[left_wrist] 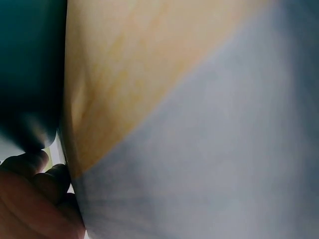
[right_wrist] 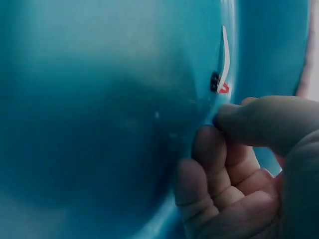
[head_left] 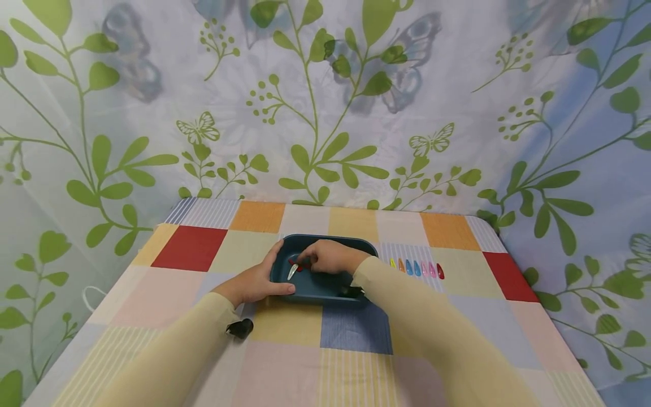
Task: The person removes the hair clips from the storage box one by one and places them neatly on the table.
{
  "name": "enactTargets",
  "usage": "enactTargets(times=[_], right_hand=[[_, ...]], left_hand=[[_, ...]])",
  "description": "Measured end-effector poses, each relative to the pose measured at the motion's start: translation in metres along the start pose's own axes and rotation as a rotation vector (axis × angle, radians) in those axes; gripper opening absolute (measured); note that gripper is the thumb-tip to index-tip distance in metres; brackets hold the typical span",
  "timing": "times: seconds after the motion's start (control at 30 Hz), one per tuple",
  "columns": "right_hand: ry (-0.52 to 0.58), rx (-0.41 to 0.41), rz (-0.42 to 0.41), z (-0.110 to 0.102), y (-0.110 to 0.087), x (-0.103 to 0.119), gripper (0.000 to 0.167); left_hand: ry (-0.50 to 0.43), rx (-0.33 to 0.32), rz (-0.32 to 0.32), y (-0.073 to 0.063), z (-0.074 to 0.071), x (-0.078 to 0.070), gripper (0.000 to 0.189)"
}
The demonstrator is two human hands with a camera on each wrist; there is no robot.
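A dark blue rectangular tray [head_left: 325,299] stands on the table. My left hand [head_left: 256,281] holds its left end, the thumb over the near corner and the fingers along the outer left side. In the left wrist view, bent fingers [left_wrist: 42,174] touch the tray's lower edge. My right hand [head_left: 328,257] reaches inside, index finger at a red hair clip [head_left: 299,268]. Beside it lies a white hair clip [head_left: 292,272]. The right wrist view shows the fingertips close together, a small black piece [right_wrist: 215,81] near the white clip; I cannot tell whether they pinch anything.
Right of the tray, several snap hair clips [head_left: 417,268] lie in a row, yellow, orange, blue, pink and red. A patchwork cloth [head_left: 285,362] covers the table. Behind it hangs a leaf-and-butterfly curtain [head_left: 325,113]. A white cable loop [head_left: 91,297] sits at the left edge.
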State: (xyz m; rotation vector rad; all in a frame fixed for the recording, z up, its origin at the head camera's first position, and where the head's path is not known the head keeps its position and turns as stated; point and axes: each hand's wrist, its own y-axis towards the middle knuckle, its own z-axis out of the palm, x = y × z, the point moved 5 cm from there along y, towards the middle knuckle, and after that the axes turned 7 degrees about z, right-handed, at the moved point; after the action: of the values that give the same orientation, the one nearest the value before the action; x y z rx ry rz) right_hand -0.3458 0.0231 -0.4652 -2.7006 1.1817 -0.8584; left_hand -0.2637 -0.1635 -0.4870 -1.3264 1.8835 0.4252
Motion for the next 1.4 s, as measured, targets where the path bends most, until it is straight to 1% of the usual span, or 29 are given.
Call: enactTargets(times=[0.17,0.3,0.33,0.43,0.53,0.57,0.67,0.77,0.83,0.9,1.0,1.13,1.2,1.3,1.4], right_hand=[[0.121,-0.049,0.011,-0.017,-0.018,-0.010,0.043],[0.198,-0.110,0.033,-0.038,-0.041,-0.018,0.042],[0.217,-0.130,0.046,-0.043,-0.047,-0.022,0.038],[0.289,-0.193,0.100,-0.058,-0.069,-0.035,0.037],[0.394,-0.245,0.152,-0.071,-0.092,-0.052,0.039],[0.416,-0.260,0.172,-0.075,-0.101,-0.058,0.042],[0.499,-0.299,0.227,-0.085,-0.126,-0.077,0.046],[0.518,-0.333,0.301,-0.093,-0.153,-0.097,0.047],[0.531,-0.356,0.328,-0.096,-0.170,-0.110,0.048],[0.539,-0.379,0.365,-0.098,-0.186,-0.121,0.049],[0.554,-0.417,0.393,-0.094,-0.209,-0.143,0.050],[0.548,-0.450,0.491,-0.082,-0.235,-0.175,0.051],[0.543,-0.455,0.546,-0.074,-0.246,-0.191,0.052],[0.526,-0.454,0.603,-0.062,-0.258,-0.212,0.052],[0.496,-0.445,0.631,-0.050,-0.267,-0.226,0.051]], left_hand=[[-0.008,0.001,-0.024,0.001,-0.001,0.001,0.124],[-0.017,-0.003,-0.037,0.003,-0.002,0.001,0.124],[-0.014,-0.004,-0.036,0.003,-0.002,0.001,0.124],[-0.007,0.000,-0.033,0.003,-0.004,0.001,0.123],[0.003,0.016,-0.024,0.004,-0.007,0.000,0.123],[0.004,0.021,-0.022,0.004,-0.008,-0.001,0.123],[0.006,0.033,-0.020,0.004,-0.012,-0.002,0.123],[0.000,0.043,-0.018,0.005,-0.016,-0.003,0.124],[-0.007,0.050,-0.016,0.006,-0.019,-0.004,0.124],[-0.011,0.059,-0.010,0.007,-0.021,-0.005,0.125],[-0.015,0.049,-0.010,0.003,-0.018,-0.006,0.125],[-0.012,0.039,-0.015,-0.001,-0.011,-0.008,0.125],[-0.002,0.032,-0.019,-0.003,-0.007,-0.009,0.124],[0.008,0.023,-0.028,-0.005,-0.001,-0.010,0.125],[0.007,0.016,-0.032,-0.008,0.006,-0.011,0.126]])
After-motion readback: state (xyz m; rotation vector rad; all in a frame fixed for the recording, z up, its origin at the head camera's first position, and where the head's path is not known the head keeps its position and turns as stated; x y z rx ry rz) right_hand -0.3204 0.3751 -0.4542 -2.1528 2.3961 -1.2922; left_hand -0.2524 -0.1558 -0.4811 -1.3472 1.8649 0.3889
